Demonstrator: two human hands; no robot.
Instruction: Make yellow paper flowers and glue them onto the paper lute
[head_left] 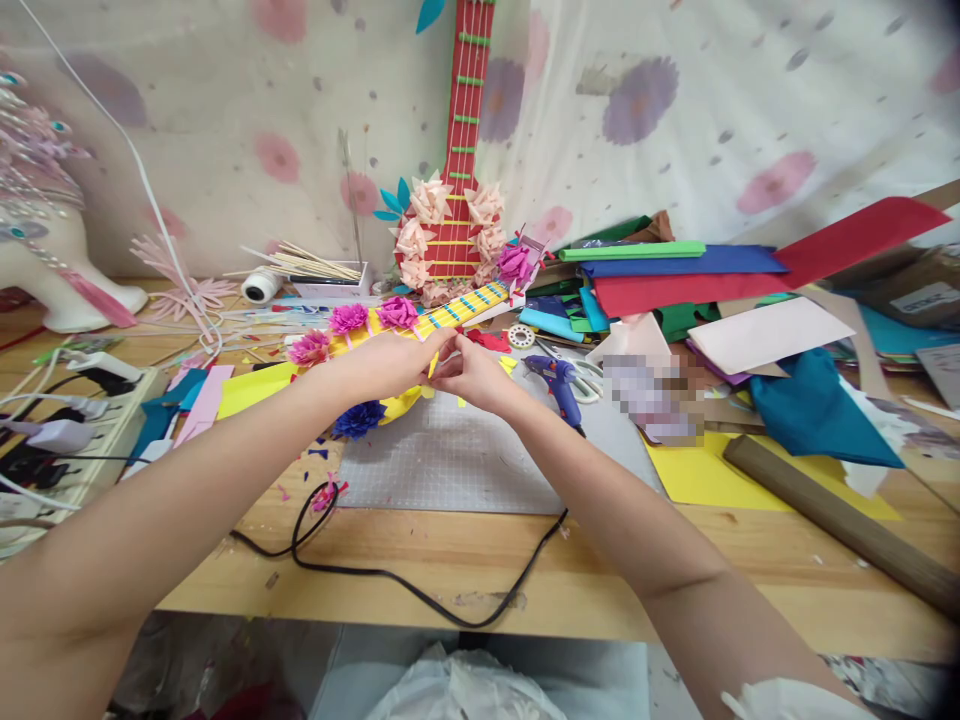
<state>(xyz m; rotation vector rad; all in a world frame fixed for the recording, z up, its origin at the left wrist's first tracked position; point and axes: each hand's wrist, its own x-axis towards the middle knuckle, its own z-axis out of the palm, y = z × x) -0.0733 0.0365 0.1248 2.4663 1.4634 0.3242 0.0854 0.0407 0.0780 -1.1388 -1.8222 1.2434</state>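
Note:
A yellow toy guitar (409,408) lies on a grey cutting mat (480,470), with pink, magenta and dark blue paper flowers on its body. Its neck, striped with blue, points to the upper right. My left hand (405,360) reaches over the guitar's body, fingers closed at its right edge. My right hand (480,374) meets it there, thumb and fingers pinched together. Whatever the fingertips grip is too small and hidden to make out. To the right of my hands, a blue glue gun (556,388) lies on the mat beside scissors (589,380).
A red guitar (459,215) with pale paper flowers leans against the curtain. Coloured sheets (690,290) pile up at right, near a brown roll (832,510). A power strip (112,430) with plugs stands at left. A black cord (390,574) loops across the front.

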